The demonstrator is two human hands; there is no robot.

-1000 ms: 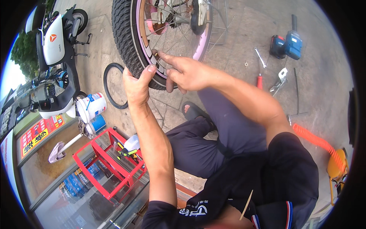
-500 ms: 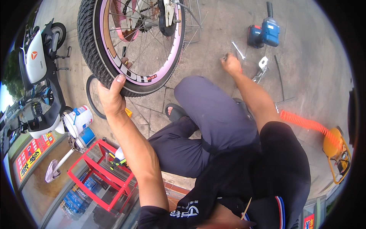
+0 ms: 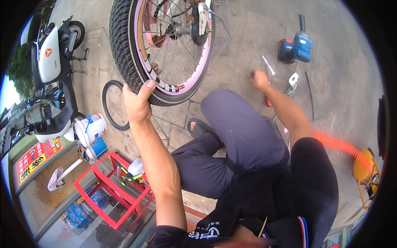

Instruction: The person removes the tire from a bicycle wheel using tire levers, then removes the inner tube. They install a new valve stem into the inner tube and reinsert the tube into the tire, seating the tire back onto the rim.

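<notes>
My left hand [image 3: 138, 103] grips the knobby black tire [image 3: 122, 45] of a bicycle wheel with a pink rim [image 3: 198, 68], its thumb on the outer sidewall. My right hand [image 3: 260, 81] is down at the ground, right of the wheel, its fingers closed at a small metal piece that I cannot make out. Beside it lie a silver wrench [image 3: 268, 64], a red-handled tool [image 3: 269, 102] partly hidden by my arm, a metal tool [image 3: 293, 81] and a thin dark rod [image 3: 310, 95]. A blue cordless power tool [image 3: 301, 49] lies beyond them.
A spare black tube [image 3: 106, 107] lies left. Beyond are a white scooter [image 3: 46, 68], white bucket [image 3: 91, 129] and red cart [image 3: 98, 164]. My bent knee [image 3: 225, 115] is under the wheel. An orange coiled hose [image 3: 339, 142] runs to a yellow machine [image 3: 362, 169] at right.
My right hand has left the rim and moved right, down to the tools on the ground. My left hand stays on the tire, and the view has shifted slightly.
</notes>
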